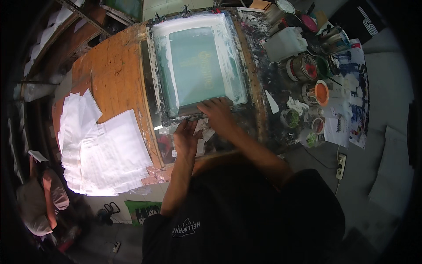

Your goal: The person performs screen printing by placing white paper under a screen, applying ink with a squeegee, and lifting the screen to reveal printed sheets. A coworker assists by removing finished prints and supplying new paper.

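Note:
A screen printing frame point(243, 66) with blue-green mesh lies in front of me, whitish ink smeared round the mesh borders. Faint yellowish lettering shows on the mesh. Along its near end lies a dark squeegee point(188, 107), and my right hand point(216, 112) is closed over its right part, back of the hand up. My left hand point(186, 135) is at the near edge of the frame, palm turned up. Its fingertips reach the edge from below, with the thumb apart; how firmly they grip is hidden.
Loose white sheets point(110, 152) overlap on the wooden table point(112, 70) at left. Ink tins point(303, 68), an orange pot point(321, 92) and a translucent jug point(283, 44) crowd the right side. Hinge clamps point(186, 9) stand at the frame's far end. Another person point(37, 202) is at lower left.

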Demonstrator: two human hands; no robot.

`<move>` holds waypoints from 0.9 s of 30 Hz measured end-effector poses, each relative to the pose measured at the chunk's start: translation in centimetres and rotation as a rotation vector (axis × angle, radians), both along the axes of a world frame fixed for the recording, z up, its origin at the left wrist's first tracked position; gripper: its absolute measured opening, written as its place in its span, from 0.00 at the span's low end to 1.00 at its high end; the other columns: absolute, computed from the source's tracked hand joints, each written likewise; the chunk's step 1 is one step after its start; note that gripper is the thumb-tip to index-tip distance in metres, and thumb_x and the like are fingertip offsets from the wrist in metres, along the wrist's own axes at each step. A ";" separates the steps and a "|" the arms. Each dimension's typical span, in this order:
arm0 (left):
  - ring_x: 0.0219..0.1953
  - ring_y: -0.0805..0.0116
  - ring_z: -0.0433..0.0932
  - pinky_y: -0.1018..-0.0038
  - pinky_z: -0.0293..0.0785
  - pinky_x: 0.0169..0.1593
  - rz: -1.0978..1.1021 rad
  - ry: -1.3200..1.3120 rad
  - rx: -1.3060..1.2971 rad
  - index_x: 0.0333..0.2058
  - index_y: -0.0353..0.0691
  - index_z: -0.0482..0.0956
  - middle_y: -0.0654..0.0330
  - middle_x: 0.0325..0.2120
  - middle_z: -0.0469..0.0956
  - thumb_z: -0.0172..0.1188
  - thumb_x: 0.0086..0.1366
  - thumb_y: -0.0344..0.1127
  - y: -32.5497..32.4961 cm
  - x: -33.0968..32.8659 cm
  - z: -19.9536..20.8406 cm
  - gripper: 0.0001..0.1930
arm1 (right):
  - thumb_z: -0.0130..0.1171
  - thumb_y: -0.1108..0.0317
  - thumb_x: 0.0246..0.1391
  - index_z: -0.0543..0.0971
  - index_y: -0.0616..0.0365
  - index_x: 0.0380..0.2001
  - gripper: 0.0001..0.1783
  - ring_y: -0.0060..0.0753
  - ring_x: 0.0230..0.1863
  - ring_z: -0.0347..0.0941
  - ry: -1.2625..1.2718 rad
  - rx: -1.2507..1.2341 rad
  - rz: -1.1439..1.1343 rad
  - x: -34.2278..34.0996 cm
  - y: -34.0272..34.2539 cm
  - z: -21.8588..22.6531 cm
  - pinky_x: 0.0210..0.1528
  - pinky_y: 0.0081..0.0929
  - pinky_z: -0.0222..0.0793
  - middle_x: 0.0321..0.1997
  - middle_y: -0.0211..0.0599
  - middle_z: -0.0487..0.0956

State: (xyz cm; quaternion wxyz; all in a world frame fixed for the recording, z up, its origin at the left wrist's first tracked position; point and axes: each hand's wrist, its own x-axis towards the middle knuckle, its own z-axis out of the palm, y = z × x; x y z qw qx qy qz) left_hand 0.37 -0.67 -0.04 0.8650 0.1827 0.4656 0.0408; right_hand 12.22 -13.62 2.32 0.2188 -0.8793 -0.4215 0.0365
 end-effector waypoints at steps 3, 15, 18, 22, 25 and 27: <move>0.62 0.57 0.71 0.48 0.64 0.59 -0.008 0.014 -0.010 0.55 0.39 0.71 0.55 0.51 0.74 0.56 0.70 0.42 0.0 -0.1 1.5 0.19 | 0.61 0.75 0.48 0.79 0.57 0.51 0.24 0.42 0.46 0.75 -0.069 0.059 0.041 1.6 0.1 1.3 0.49 0.41 0.63 0.42 0.38 0.82; 0.58 0.54 0.76 0.52 0.61 0.70 -0.014 -0.759 0.411 0.49 0.31 0.77 0.47 0.53 0.78 0.57 0.69 0.34 5.9 9.4 11.6 0.15 | 0.64 0.41 0.58 0.83 0.54 0.30 0.25 0.32 0.15 0.73 -0.467 0.272 0.011 12.6 5.1 20.5 0.22 0.38 0.71 0.17 0.36 0.78; 0.58 0.55 0.76 0.55 0.64 0.68 0.064 -0.398 0.914 0.57 0.23 0.72 0.46 0.56 0.76 0.58 0.68 0.36 9.9 17.6 5.7 0.24 | 0.61 0.37 0.60 0.87 0.57 0.36 0.30 0.39 0.20 0.78 -0.271 0.140 -0.009 15.5 7.7 25.2 0.30 0.37 0.75 0.23 0.42 0.83; 0.58 0.48 0.75 0.57 0.69 0.59 -0.752 0.287 1.667 0.50 0.42 0.84 0.52 0.58 0.77 0.62 0.66 0.43 14.5 24.8 -5.3 0.17 | 0.60 0.54 0.66 0.82 0.66 0.23 0.25 0.22 0.10 0.59 -0.175 0.198 0.122 17.9 7.3 29.6 0.16 0.28 0.65 0.08 0.28 0.68; 0.49 0.44 0.80 0.32 0.66 0.52 -0.418 0.100 2.261 0.43 0.43 0.87 0.51 0.42 0.84 0.65 0.63 0.45 15.0 25.0 -10.2 0.15 | 0.60 0.53 0.66 0.81 0.66 0.21 0.27 0.20 0.10 0.59 -0.149 0.184 0.092 19.0 7.9 30.4 0.17 0.27 0.64 0.08 0.27 0.68; 0.42 0.49 0.83 0.43 0.73 0.47 -0.431 0.059 2.085 0.40 0.40 0.87 0.51 0.35 0.85 0.64 0.64 0.43 13.9 24.3 -9.2 0.13 | 0.60 0.54 0.67 0.81 0.64 0.20 0.26 0.19 0.10 0.57 -0.075 0.134 0.072 19.4 8.2 31.0 0.16 0.27 0.61 0.08 0.26 0.67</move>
